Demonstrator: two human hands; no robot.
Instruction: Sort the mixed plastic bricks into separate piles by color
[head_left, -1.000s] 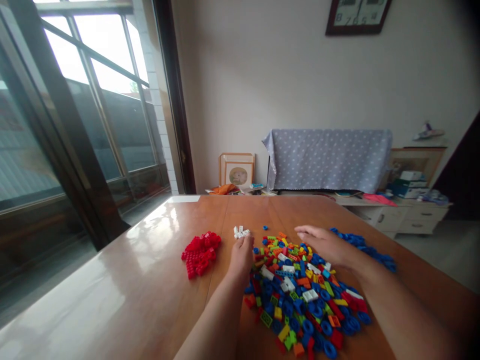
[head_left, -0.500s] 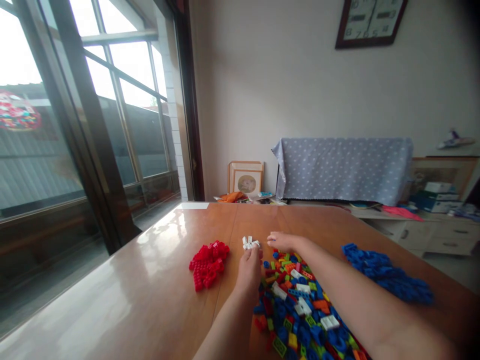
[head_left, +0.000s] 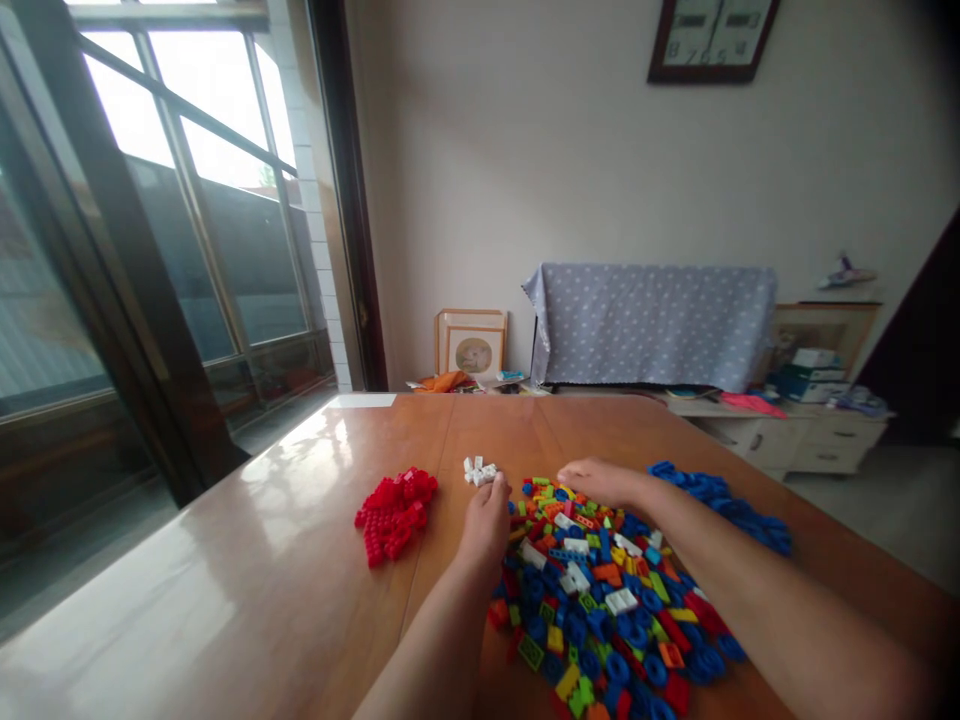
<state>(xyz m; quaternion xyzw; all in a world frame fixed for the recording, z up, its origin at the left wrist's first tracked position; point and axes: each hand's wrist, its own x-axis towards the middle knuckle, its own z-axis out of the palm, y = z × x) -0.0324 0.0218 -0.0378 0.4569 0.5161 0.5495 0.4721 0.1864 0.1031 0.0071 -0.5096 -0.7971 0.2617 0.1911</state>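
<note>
My left hand (head_left: 486,515) is at the left edge of the mixed brick pile, thumb up and fingers closed. Its fingertips are right beside a small cluster of white toy bricks (head_left: 478,470); whatever they pinch is hidden. My right hand (head_left: 604,482) reaches across to the far edge of the mixed toy bricks (head_left: 577,600). Its fingers point left and are bent together low over the bricks, and what lies in them cannot be made out. The mixed pile holds blue, red, green, yellow, orange and white pieces.
A heap of red bricks (head_left: 397,512) lies left of my left hand. Blue bricks (head_left: 724,505) are heaped to the right, partly behind my right forearm. All stand on a glossy wooden table (head_left: 262,590). Beyond it are a cloth-covered object (head_left: 652,325) and a low cabinet (head_left: 817,440).
My right hand has moved right, away from the white cluster, to the mixed pile's far edge. My left hand stays beside the white bricks. The camera view has shifted to the right.
</note>
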